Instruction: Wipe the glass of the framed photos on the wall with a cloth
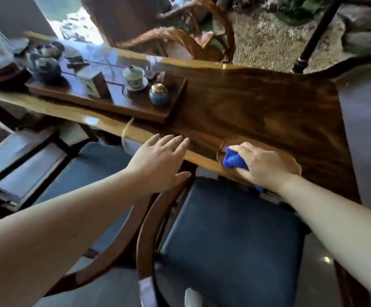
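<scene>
My right hand (262,165) is closed around a bunched blue cloth (233,161) at the near edge of a long polished wooden table (257,107). The cloth sticks out past my fingers on the left, and a small bit shows below my wrist. My left hand (161,161) hovers flat and open over the table's near edge, fingers spread, holding nothing. No framed photos or wall are in view.
A wooden tea tray (135,107) on the table's left part holds a lidded white cup (134,79), a small blue jar (159,94), a box and a dark teapot (47,68). A chair with a dark blue seat (228,240) stands directly below me. Another chair stands beyond the table.
</scene>
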Motion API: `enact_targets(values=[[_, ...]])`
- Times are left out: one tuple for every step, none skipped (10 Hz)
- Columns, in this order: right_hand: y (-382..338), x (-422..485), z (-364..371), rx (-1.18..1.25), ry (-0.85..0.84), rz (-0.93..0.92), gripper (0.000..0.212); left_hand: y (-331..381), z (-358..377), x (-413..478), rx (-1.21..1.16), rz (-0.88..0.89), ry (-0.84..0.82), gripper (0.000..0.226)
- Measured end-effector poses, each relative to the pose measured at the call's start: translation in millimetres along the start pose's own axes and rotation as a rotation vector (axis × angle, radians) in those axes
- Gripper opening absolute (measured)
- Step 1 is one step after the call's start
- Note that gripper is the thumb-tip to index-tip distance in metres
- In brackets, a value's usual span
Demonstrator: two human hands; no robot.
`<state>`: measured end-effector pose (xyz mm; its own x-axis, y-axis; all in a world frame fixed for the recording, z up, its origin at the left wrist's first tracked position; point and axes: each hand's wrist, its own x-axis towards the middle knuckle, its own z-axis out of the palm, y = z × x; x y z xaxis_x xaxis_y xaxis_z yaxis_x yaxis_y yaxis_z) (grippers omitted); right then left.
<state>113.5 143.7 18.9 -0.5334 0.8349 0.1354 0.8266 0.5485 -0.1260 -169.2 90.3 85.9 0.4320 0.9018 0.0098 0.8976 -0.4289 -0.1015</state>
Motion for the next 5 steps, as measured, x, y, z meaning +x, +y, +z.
enact_targets(values=[[41, -1, 24, -0.068, -0.081, -0.018, 0.054, 23, 31, 25, -0.07, -0.022, -0.03, 0.085], [75, 3, 41, -0.099, -0.102, -0.025, 0.053, 37, 55, 43, -0.106, -0.031, -0.035, 0.085], [95, 10, 57, -0.089, -0.084, 0.01, 0.053, 44, 73, 56, -0.143, -0.044, -0.066, 0.084], [100, 13, 78, -0.073, -0.095, 0.032, 0.054, 46, 88, 61, -0.163, -0.048, -0.095, 0.083], [102, 11, 98, -0.08, -0.19, 0.128, 0.06, 46, 98, 61, -0.144, -0.05, -0.148, 0.084]])
